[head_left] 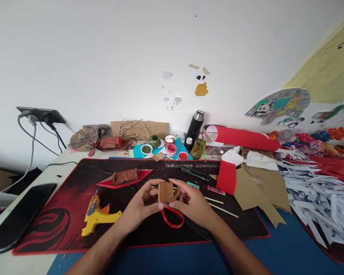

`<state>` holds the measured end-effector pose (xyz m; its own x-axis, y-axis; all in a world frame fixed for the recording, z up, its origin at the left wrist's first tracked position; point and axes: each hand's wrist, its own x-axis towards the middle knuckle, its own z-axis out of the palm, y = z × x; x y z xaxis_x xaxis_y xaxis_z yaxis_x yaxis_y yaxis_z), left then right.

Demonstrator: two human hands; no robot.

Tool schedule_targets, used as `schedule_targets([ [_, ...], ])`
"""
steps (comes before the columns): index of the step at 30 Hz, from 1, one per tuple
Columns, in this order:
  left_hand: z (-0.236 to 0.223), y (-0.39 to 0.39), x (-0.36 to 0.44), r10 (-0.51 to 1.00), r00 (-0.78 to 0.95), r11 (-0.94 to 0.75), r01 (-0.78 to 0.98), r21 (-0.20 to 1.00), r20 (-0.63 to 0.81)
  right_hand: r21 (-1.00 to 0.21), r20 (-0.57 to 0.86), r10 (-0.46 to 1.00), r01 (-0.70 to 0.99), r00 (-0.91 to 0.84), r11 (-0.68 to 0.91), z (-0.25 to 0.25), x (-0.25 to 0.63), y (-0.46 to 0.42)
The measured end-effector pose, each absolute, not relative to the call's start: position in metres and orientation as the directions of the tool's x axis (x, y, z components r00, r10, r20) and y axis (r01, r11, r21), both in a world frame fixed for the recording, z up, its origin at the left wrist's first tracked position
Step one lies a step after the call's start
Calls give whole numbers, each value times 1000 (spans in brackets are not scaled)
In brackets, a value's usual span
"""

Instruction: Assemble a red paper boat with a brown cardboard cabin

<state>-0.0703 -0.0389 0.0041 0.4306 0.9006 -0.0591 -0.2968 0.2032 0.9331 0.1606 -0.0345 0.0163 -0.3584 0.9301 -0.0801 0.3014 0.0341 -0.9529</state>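
My left hand (145,198) is closed on a small brown-painted cardboard piece (166,192), thumb at its lower edge and fingers behind it. From the other side, my right hand (190,198) grips the piece's right edge with bent fingers; a brownish bit shows between them, and its shape is partly hidden. Just below the piece are the red handles of scissors (176,226), their blades covered by my hands. A yellow hot glue gun (99,217) lies left of my left hand. Behind it sits a red paper boat (126,177) with a brown cover and twine-trimmed ends.
A green cutter (193,172) and thin wooden sticks (222,206) lie on the black-and-red mat (74,244). Paint pots (154,140) and a black flask (195,124) stand by the wall. Cardboard (249,187) and white paper strips (323,202) are rightward, a phone (20,217) left.
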Motion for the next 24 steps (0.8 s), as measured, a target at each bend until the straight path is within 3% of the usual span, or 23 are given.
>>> schedule_targets([
  [6,8,-39,-72,878,478,157,-243,957,-23,-968,-76,923,251,-378,23,13,163,-38],
  [13,21,-40,-82,917,399,-47,131,990,-9,-963,-92,928,268,-361,9,10,165,-39],
  [24,40,-53,-91,929,370,-262,627,733,15,-948,-99,908,317,-408,39,7,160,-42],
])
